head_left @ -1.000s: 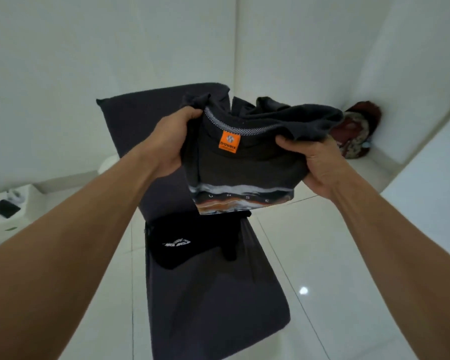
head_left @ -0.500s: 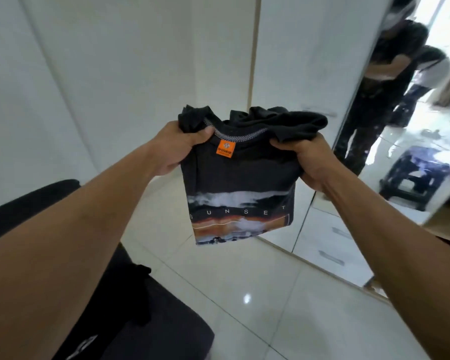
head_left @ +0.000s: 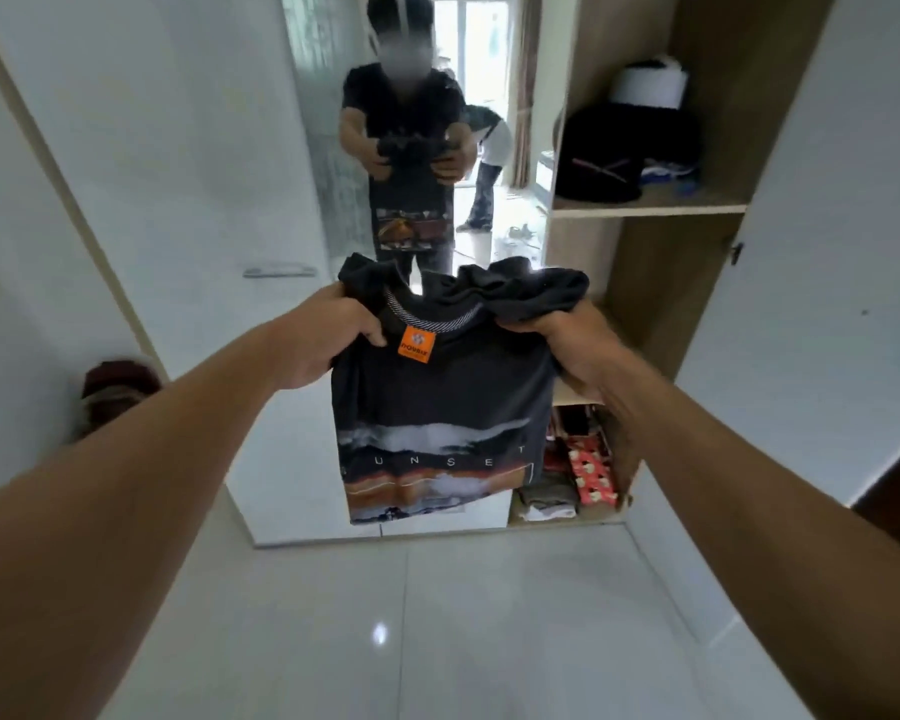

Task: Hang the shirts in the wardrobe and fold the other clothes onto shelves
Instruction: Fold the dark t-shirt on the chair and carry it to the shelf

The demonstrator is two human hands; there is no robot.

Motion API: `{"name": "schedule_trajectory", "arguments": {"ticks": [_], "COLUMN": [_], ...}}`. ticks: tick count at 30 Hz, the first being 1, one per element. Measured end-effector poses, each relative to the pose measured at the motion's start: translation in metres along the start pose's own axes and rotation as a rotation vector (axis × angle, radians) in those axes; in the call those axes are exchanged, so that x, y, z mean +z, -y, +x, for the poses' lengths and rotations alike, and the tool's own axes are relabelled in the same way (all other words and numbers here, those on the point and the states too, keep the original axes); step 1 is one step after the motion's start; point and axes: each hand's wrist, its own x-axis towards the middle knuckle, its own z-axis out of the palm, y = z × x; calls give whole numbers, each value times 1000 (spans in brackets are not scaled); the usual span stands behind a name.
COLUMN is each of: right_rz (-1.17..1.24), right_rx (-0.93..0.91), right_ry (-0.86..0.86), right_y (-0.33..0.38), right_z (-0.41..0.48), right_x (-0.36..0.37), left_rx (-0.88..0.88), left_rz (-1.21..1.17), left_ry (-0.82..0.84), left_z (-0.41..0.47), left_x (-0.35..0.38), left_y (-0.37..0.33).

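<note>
Black with one orange label, one folded shirt hangs in the air before the open wardrobe. Two hands grip its top corners, left and right. Two shelves show: the upper shelf carries one black bundle, one white item and one blue-white thing. The bottom shelf holds several folded clothes. One mirror stands left of the shelves.

Home interior, facing an open built-in wardrobe.
Marked as such by wood-lined shelves holding folded clothes low down and a dark bundle higher up, a full-length mirror door beside them, white cupboard doors with a metal handle, and glossy white floor tiles underfoot.
</note>
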Motion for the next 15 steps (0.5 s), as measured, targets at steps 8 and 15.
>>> {"name": "schedule_trajectory", "arguments": {"ticks": [8, 15], "right_rz": [-42, -50], "right_rx": [66, 96], "right_ry": [-210, -294], "right_y": [-30, -67], "right_z": [55, 112], "right_x": [-184, -279], "left_rx": [45, 35], "left_rz": [-109, -108], "left_ry": [40, -40], "left_z": [144, 230], "left_x": [148, 239], "left_y": [-13, 5]}}
